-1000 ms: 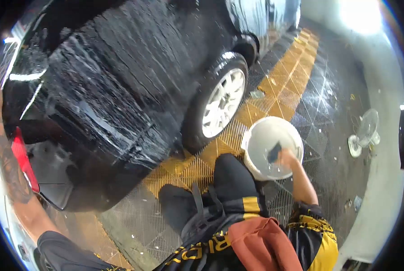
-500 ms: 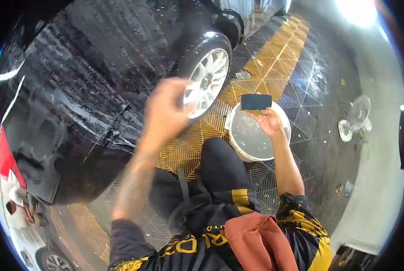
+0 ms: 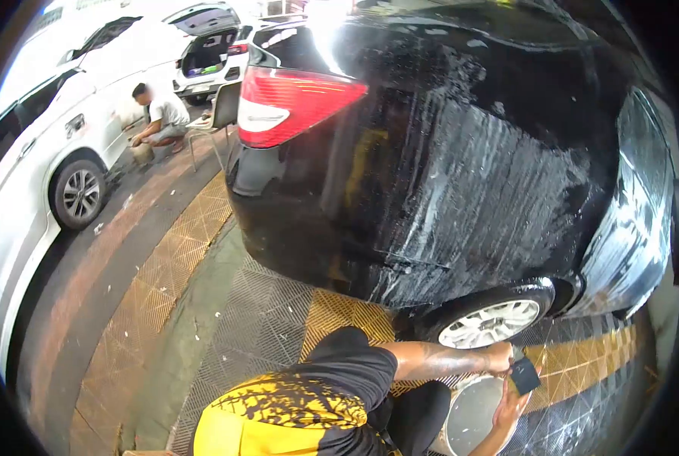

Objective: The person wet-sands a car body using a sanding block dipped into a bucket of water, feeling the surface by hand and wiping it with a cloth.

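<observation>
Dark-grey block [image 3: 525, 375] is gripped by the right hand [image 3: 508, 410] beside the bucket [image 3: 444, 435]; left hand [image 3: 499, 357] meets it, grip unclear. Two-handed handling seems underway, calling for steady support.

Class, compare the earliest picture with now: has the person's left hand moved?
Yes. Judged against the rear wheel, the left hand has come nearer, from out by the red tail light to near the bucket.
</observation>
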The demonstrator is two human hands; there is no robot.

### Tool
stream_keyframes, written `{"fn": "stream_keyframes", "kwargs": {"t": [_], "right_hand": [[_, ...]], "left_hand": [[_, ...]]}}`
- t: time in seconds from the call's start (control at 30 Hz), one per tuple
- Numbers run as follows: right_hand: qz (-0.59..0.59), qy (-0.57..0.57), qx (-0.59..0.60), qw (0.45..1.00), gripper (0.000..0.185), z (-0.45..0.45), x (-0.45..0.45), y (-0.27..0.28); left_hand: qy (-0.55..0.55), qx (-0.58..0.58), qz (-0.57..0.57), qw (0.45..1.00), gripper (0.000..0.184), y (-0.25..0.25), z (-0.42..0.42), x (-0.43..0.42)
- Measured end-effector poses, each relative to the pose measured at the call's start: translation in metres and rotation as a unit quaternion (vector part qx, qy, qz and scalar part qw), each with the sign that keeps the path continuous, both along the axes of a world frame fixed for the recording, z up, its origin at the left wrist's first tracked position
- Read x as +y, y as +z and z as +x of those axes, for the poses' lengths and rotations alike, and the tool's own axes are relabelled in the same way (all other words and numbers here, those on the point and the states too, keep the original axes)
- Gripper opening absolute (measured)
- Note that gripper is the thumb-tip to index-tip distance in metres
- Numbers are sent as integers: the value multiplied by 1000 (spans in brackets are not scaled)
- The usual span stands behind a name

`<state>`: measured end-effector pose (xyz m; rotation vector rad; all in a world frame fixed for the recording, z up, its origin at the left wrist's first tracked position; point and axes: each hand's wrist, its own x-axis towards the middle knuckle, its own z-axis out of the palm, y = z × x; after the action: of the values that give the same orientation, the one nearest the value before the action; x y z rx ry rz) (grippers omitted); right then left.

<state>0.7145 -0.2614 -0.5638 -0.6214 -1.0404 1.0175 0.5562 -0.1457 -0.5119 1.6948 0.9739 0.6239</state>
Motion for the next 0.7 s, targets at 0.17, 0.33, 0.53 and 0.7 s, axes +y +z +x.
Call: {"fn": "stream_keyframes", "kwargs": {"t": [0.17,0.33,0.53,0.7], "right_hand": [[-60,-73,-90,991,72,25,-5,7],[-123,-197,-424,875,53,68,-35,-16],[-101,31,26,994,78,26,-43,-21],[-83,112,145,980,57,-11,-61,8]], "left_hand": [[-34,41,57,997,12,3,6,-4],[-65,-87,-118,987,12,-5,-2,-11],[-17,-86,-117,989,15,-52,12,-22],[-47,-134,-214,966,15,-75,-1,-36]]}}
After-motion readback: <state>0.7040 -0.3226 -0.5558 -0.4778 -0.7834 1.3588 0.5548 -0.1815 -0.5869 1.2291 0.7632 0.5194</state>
